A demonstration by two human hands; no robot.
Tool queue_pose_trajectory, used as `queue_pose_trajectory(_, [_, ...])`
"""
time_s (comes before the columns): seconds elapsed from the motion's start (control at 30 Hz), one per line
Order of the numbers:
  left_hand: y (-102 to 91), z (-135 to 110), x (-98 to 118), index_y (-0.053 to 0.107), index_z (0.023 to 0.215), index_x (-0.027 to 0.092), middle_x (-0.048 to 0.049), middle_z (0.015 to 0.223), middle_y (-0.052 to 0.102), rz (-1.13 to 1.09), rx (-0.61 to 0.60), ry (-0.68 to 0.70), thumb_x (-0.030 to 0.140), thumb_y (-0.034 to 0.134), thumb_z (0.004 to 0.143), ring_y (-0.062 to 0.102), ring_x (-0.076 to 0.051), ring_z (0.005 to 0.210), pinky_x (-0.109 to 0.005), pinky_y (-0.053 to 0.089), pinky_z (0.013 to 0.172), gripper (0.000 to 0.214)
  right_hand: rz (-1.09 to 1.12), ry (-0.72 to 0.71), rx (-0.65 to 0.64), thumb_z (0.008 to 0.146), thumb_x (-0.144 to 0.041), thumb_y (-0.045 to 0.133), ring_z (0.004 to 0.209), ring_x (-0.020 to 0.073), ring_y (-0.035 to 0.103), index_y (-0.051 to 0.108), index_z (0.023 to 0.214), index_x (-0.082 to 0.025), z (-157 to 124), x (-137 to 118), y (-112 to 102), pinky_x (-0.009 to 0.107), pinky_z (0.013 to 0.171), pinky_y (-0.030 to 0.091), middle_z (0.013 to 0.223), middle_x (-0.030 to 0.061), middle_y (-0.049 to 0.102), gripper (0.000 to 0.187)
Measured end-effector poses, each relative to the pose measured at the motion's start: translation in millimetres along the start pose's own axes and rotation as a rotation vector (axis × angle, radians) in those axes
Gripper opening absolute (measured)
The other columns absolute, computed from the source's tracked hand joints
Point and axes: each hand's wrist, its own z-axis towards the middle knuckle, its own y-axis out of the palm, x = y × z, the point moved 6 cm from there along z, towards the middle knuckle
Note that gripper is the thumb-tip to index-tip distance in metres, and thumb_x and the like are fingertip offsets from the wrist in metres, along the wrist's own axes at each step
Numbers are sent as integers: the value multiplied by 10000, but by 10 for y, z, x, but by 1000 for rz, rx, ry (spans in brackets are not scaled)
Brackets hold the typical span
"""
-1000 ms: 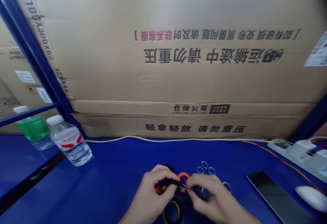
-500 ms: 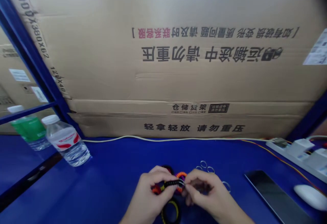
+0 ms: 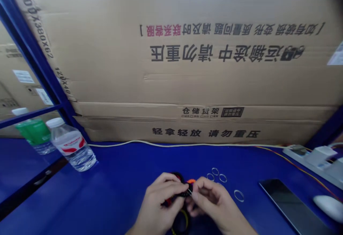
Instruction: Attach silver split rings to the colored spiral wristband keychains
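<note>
My left hand is closed in a pinch on a black braided cord bracelet at the bottom middle. My right hand pinches the same bracelet's end from the right, where a small metal ring seems to sit. The fingertips of both hands meet. Under the hands lie more braided bracelets, an orange one and a black and yellow one, partly hidden. Several loose metal rings lie on the blue table just right of the hands, one further right.
Large cardboard boxes stand right behind the table. Two water bottles are at the left by a blue rack post. A phone, a white mouse and a power strip with cables sit at the right.
Both hands have drawn slightly closer together and toward me, covering more of the bracelets. The view shifted a little.
</note>
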Motion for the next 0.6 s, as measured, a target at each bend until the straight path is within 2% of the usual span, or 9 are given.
queue_pose_trajectory(0.13, [31, -12, -28, 754, 1019, 256, -52, 869, 725, 2, -33, -15, 130, 630, 824, 655, -187, 842, -263, 552, 745, 263, -148, -71, 53, 820, -475, 661, 702, 161, 647, 608, 826, -182, -14, -59, -54, 290, 694, 546, 742, 21, 654, 298])
queue_pose_trajectory(0.27, [68, -4, -126, 752, 1040, 274, -40, 891, 709, -58, -120, -190, 202, 683, 819, 666, -165, 788, -241, 534, 742, 242, -274, -101, 73, 842, -452, 628, 687, 167, 642, 614, 815, -187, -13, -73, -97, 277, 678, 526, 734, 24, 661, 267])
queue_pose_trajectory(0.43, [142, -16, -273, 736, 1025, 187, -60, 885, 744, -369, -209, -473, 290, 670, 848, 690, -191, 817, -265, 525, 767, 216, -473, -161, 96, 875, -395, 577, 674, 167, 632, 625, 800, -185, -12, -144, -115, 251, 649, 498, 719, 31, 678, 228])
queue_pose_trajectory(0.53, [171, -22, -330, 688, 961, 126, -70, 810, 745, -556, -200, -547, 305, 676, 847, 696, -181, 767, -263, 519, 747, 212, -491, -184, 64, 879, -363, 564, 689, 163, 635, 617, 792, -191, -21, -173, -74, 234, 648, 494, 746, 29, 687, 200])
queue_pose_trajectory(0.6, [163, -15, -356, 647, 915, 116, -64, 762, 736, -603, -176, -556, 311, 677, 850, 687, -162, 719, -245, 510, 717, 207, -522, -203, 55, 874, -344, 561, 672, 155, 621, 603, 769, -193, -34, -187, -50, 224, 629, 486, 744, 24, 680, 189])
